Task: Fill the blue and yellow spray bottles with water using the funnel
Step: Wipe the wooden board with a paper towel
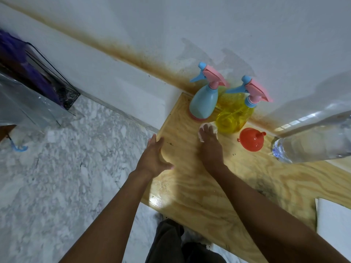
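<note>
Right hand (209, 149) gripped a white cloth (202, 128) on the wooden table (237, 179), left hand (153, 158) open at its left edge. Water bottle (313, 141) sat right; yellow spray bottle (233, 114) and blue spray bottle (203, 103) stood capped far, funnel (250, 139) idle: filling seemingly finished or unstarted.

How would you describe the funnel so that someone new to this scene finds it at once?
Find the pale wooden tabletop against the white wall. Between its transparent yellow spray bottle and large clear water bottle lies a plastic funnel. It alone is orange-red.
</note>
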Demonstrator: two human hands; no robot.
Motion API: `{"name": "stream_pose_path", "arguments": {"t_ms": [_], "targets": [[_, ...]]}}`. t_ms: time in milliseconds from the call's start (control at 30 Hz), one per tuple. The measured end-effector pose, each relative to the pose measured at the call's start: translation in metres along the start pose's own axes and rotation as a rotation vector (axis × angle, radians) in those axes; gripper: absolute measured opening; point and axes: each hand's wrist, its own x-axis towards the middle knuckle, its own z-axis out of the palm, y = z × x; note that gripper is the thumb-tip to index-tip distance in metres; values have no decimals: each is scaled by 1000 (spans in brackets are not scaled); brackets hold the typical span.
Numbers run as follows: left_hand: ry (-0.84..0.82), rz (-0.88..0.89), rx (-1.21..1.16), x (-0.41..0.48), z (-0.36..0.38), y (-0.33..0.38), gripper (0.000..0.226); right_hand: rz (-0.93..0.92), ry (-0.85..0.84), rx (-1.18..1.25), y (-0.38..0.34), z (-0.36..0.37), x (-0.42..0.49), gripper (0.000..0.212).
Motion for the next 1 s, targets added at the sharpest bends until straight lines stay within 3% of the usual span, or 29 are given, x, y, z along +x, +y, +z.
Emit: {"name": "stream_pose_path", "arguments": {"t_ms": [100, 333, 533, 633, 733, 800, 900, 1000], "targets": [[3, 8, 10, 0, 0, -1, 110, 2, -31, -19, -14, 18, 1, 55], [-3, 0, 71, 3, 2, -1, 110, -506, -185, -126, -23, 36, -27, 49], [-11, -12, 104, 5, 3, -2, 113, -645, -316, -140, -5, 13, -48, 53], [-21, -20, 133, 7, 4, -1, 114, -621, -277, -79, -1, 2, -50, 52], [-35, -27, 204, 6, 6, 4, 114, -337, -96, -58, -5, -4, -45, 45], [-42, -36, 264, 6, 6, 7, 113, -227, -147, -99, -11, 0, -47, 48], [-61, -39, 314, 5, 6, 9, 112, -278, -211, -186, -12, 3, -55, 49], [-76, -48, 340, 5, 6, 9, 113, -348, -258, -117, -4, -4, -60, 49]]}}
